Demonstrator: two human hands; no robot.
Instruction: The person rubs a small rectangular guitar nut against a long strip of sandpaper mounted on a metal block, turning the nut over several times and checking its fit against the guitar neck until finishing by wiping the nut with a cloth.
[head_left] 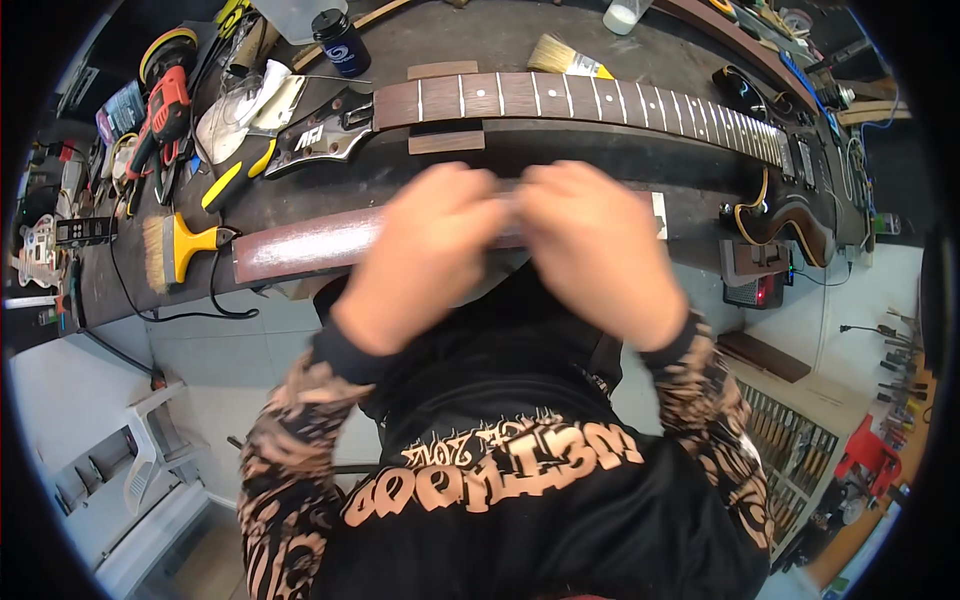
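Note:
My left hand (425, 255) and my right hand (598, 250) are held close together over a long reddish-brown bar (300, 244) with a shiny face. Both hands are curled into closed shapes and blurred by motion. Something thin may lie between them, but I cannot make it out. Beyond the hands lies a dark electric guitar with a fretted neck (500, 97), its headstock (318, 138) at the left and body (790, 215) at the right. A wooden block (445, 142) sits under the neck near the headstock.
On the left are a yellow-handled brush (185, 250), a yellow-black tool (238, 178) and a red-black power sander (165, 100). Farther back stand a dark cup (342, 48) and another brush (568, 58). A black cable (190, 318) hangs along the bench's near edge.

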